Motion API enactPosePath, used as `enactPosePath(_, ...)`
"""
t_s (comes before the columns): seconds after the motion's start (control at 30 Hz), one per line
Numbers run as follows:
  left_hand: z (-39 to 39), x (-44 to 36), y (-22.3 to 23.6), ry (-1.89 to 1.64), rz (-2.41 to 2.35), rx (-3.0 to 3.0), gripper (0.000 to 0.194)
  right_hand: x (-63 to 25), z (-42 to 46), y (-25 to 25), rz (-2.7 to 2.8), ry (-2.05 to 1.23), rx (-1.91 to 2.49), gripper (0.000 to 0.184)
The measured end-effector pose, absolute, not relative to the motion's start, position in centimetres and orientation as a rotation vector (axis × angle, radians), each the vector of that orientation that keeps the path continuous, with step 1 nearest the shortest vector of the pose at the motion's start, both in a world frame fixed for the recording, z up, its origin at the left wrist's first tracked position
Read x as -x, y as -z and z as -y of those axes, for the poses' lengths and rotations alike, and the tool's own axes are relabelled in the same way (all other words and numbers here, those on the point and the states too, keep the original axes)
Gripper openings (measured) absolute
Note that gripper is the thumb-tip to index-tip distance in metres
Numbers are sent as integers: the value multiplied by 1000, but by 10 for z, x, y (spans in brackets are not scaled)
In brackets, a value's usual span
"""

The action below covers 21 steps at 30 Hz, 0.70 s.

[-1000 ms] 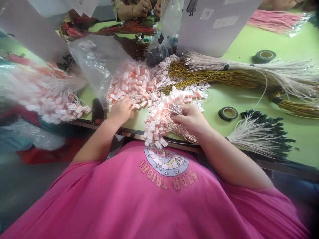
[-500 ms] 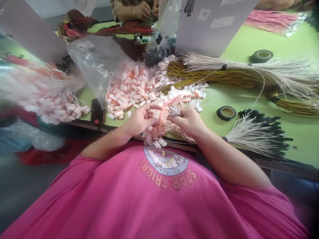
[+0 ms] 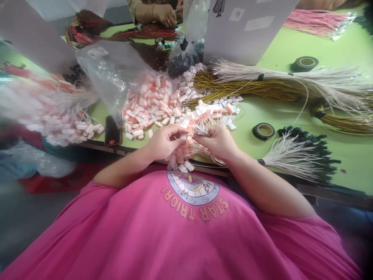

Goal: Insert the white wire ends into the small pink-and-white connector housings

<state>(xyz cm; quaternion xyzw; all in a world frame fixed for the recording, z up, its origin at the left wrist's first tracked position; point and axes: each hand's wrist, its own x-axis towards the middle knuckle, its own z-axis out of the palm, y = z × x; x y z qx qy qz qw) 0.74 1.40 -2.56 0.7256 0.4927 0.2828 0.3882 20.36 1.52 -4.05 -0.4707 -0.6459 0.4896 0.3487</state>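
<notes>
In front of my chest, my right hand (image 3: pixel 220 142) is closed around a bundle of thin wires (image 3: pixel 201 130) with bare metallic tips. My left hand (image 3: pixel 166 142) is just to the left, thumb and forefinger pinched on a small white connector (image 3: pixel 184 137), partly hidden by the fingers. Pinkish-white connectors (image 3: pixel 180 157) hang in a cluster below the hands, over the table edge. Right behind the hands lies a heap of white and orange connectors (image 3: pixel 154 101).
A clear plastic bag (image 3: pixel 107 74) and a phone (image 3: pixel 113 131) lie left. To the right are yellow wires (image 3: pixel 247 90), white wires (image 3: pixel 241 72), a roll of black tape (image 3: pixel 264 131) and a black-ended wire bundle (image 3: pixel 297 155). Across the table, another person's hands (image 3: pixel 166 15) work.
The left thumb and forefinger have drawn closer together around the connector. The right hand keeps its grip on the wires. The whole view has shifted slightly.
</notes>
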Motion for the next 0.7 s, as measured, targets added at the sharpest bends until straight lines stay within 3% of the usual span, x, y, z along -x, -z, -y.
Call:
enactPosePath(0.17,-13,-14,25,-716,-1211,-1887,17,-201,-14,43,1680,-1244,1265,25)
enactPosePath(0.53,-17,-2,19,-678,-1171,-2171,20,-206,-18,43,1665,-1264,1191,14)
enactPosePath(0.7,-46,61,31,-605,-1705,-2350,29,-214,-25,51,1525,-1302,1220,14)
